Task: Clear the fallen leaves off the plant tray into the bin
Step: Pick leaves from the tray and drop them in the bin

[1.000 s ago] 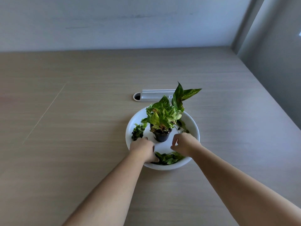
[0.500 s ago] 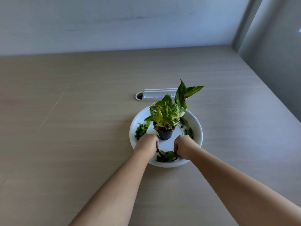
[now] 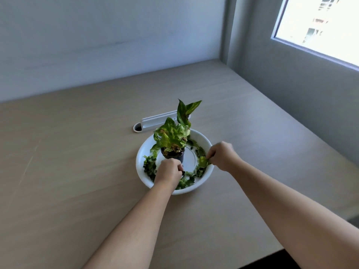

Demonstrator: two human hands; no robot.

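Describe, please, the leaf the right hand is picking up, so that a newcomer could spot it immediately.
Find the round white tray in the middle of the wooden table, with a small potted plant on it. On the tray's right side, the right hand pinches a leaf. It is a pale yellow-green, brighter than the dark leaves scattered around it.
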